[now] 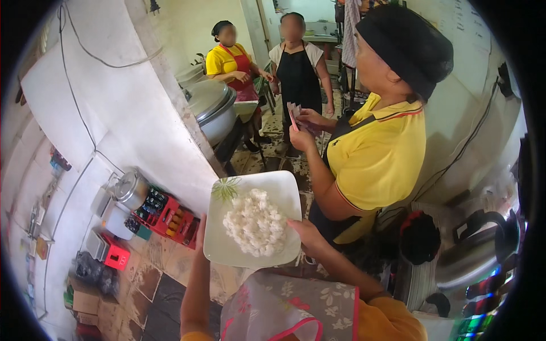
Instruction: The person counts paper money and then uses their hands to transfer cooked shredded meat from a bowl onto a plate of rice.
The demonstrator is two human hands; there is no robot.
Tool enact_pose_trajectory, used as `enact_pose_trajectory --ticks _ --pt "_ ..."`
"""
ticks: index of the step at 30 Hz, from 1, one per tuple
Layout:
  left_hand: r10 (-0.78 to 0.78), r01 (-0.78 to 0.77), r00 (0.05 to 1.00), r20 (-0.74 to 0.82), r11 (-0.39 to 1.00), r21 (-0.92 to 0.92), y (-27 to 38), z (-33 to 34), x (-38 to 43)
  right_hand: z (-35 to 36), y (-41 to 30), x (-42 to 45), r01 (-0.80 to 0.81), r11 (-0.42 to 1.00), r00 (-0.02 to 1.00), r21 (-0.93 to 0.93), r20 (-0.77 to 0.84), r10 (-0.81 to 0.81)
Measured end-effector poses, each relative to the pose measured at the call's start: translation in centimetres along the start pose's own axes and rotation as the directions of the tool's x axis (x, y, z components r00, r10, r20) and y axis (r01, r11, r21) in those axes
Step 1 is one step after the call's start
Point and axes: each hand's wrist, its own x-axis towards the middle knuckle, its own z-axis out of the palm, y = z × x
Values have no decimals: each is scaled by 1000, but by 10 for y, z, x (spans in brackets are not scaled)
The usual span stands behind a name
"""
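A squarish white plate with rounded corners is in front of my chest, a green leaf print on its far left corner. Cooked white rice is heaped on it. My left hand grips the plate's left edge, its fingers mostly hidden beneath. On the opposite edge, my right hand has its thumb over the rim beside the rice. A floral grey apron with pink trim covers my front.
Close on my right stands a person in a yellow shirt, holding paper slips or banknotes. Two people in aprons stand farther back. A large lidded pot rests past the wall edge. Red bottle crates line the left floor.
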Motion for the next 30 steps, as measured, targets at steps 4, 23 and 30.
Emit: enact_pose_trajectory --ticks 4,23,30 --pt "-90 107 985 146 988 -114 -27 42 22 35 -33 -29 39 998 996 40 74 -42" --pt "-82 159 934 347 967 -201 -7 113 73 136 -45 -71 -105 970 903 220 430 0" --pt "-80 149 938 337 971 -185 6 105 68 144 -37 -67 -99 977 889 187 459 2"
